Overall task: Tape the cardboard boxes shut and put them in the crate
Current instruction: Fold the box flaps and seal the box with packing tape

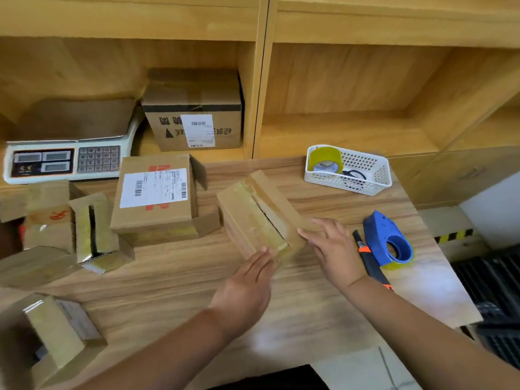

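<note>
A small cardboard box (pixel 254 212) lies at an angle in the middle of the wooden table (pixel 174 280), its top flaps nearly closed with old yellowish tape along the seam. My left hand (pixel 247 280) lies flat with straight fingers against the box's near corner. My right hand (pixel 333 246) rests with straight fingers on the box's right flap edge. A blue tape dispenser (pixel 389 240) with yellow tape sits just right of my right hand, beside a black and orange utility knife (pixel 368 257). A dark crate (pixel 495 285) shows on the floor at the right.
Several open cardboard boxes lie to the left, one with a shipping label (pixel 157 195). A white scale (pixel 64 156) and a labelled box (pixel 194 119) stand in the shelf at the back. A white basket (pixel 349 170) holds a tape roll and scissors.
</note>
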The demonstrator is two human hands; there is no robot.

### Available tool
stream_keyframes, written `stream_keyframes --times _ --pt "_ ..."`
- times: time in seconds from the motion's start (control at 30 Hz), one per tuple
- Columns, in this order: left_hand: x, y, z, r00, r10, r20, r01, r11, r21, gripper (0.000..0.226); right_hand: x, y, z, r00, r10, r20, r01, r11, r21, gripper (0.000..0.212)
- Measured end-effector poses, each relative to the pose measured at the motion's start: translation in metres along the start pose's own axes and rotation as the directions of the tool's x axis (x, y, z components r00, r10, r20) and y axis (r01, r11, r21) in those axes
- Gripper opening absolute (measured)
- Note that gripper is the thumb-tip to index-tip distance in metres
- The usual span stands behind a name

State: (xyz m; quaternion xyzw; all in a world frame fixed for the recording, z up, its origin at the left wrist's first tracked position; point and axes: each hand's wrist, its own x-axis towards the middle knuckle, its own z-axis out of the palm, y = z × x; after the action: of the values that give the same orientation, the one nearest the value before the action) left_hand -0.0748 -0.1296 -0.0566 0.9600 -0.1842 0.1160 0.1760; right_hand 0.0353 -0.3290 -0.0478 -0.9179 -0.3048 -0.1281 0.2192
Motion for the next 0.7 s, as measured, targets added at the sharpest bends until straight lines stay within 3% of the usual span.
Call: stream_keyframes --times 0.07,0.2,0.27,0.37,0.47,0.53,0.6,0.7 --pt "-0.002 0.007 0.003 0.998 0.044 0.037 -0.043 0.999 -0.014 0.055 0.0 -0.004 -0.003 0.998 0.056 -0.01 -0.056 0.998 -0.004 0.043" --pt "0.003 0.012 0.002 0.978 0.183 0.097 -0.19 0.979 0.073 0.041 -0.002 -0.009 -0.007 0.985 0.169 0.026 -0.167 0.984 -0.063 0.034" --pt "0.005 0.011 0.003 0.977 0.184 0.11 -0.19 0.981 0.045 0.041 -0.004 -0.007 -0.011 0.951 0.256 0.171 -0.243 0.965 -0.095 0.044" --pt "0.015 -0.001 0.003 0.979 0.186 0.087 -0.171 0.973 -0.156 0.054 -0.004 -0.001 -0.016 0.895 0.305 0.326 -0.257 0.949 -0.182 0.068" --pt "0.035 -0.022 -0.006 0.99 0.132 0.047 -0.13 0.991 -0.043 0.06 -0.002 -0.002 -0.016 0.861 0.329 0.387 -0.259 0.94 -0.222 0.088" --pt "0.053 -0.036 -0.016 0.985 0.061 0.16 -0.073 0.995 0.07 0.077 0.0 -0.004 -0.013 0.846 0.329 0.419 -0.239 0.937 -0.255 0.098" --pt "0.069 -0.054 -0.013 0.962 0.057 0.267 -0.109 0.977 0.182 0.094 0.0 -0.004 -0.012 0.842 0.324 0.432 -0.232 0.939 -0.253 0.101" --pt "0.088 -0.066 -0.007 0.906 0.018 0.424 -0.126 0.966 0.228 0.103 0.004 0.005 -0.012 0.846 0.3 0.44 -0.222 0.95 -0.221 0.099"
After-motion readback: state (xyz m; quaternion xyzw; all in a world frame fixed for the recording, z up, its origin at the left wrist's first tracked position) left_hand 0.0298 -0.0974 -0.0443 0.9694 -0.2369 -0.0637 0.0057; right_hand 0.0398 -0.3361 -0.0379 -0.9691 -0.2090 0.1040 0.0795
